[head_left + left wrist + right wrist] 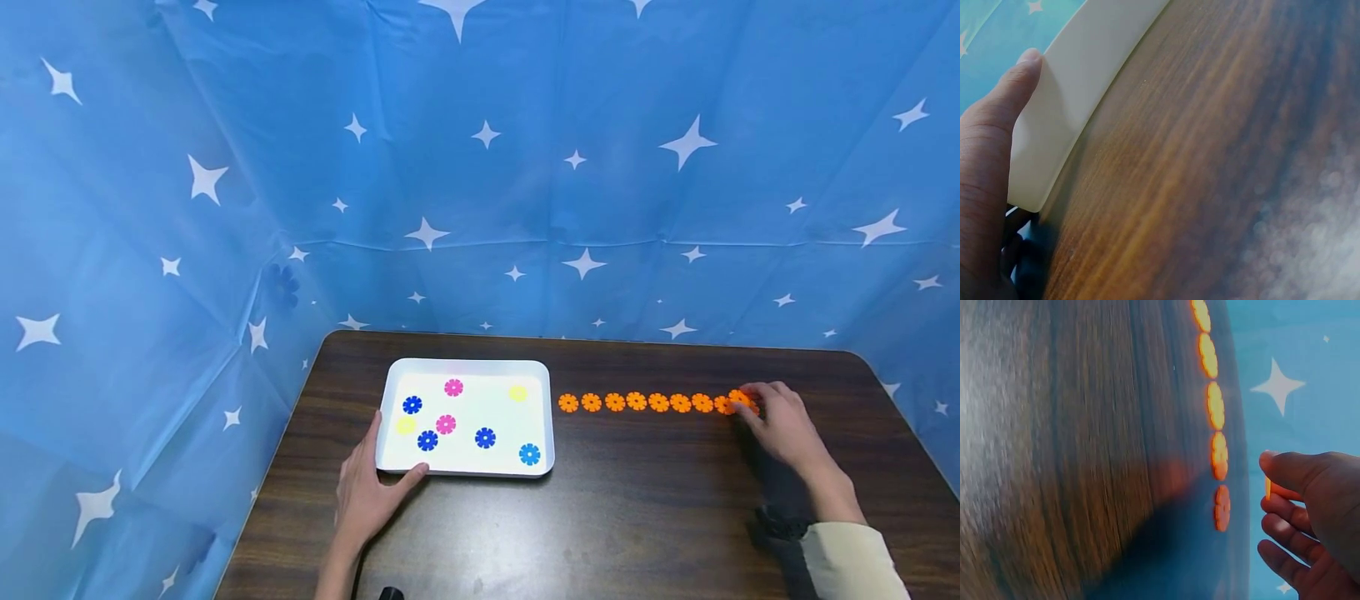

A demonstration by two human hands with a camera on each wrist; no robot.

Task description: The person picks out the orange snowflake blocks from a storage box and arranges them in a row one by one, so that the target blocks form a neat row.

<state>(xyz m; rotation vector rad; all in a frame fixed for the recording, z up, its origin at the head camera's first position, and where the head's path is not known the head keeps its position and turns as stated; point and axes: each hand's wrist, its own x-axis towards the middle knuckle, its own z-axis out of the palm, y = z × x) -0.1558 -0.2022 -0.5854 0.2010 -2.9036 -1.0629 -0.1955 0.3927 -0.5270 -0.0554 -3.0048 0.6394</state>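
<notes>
A white tray (465,462) lies on the table, holding notched plastic discs: two pink, two yellow, three dark blue and one light blue disc (529,454). My left hand (367,492) holds the tray at its near left corner, fingers along the left side. In the left wrist view the thumb (1013,90) rests at the rim. To the right of the tray runs a row of several orange notched discs (636,401). At its right end my right hand (780,421) pinches one more orange disc (1268,487), seen edge-on between thumb and fingertips.
The dark wooden table (600,517) meets a blue curtain with white stars (480,192) at the back and sides. A small black object (391,593) shows at the near edge of the head view. Dark shadow falls beneath the right forearm.
</notes>
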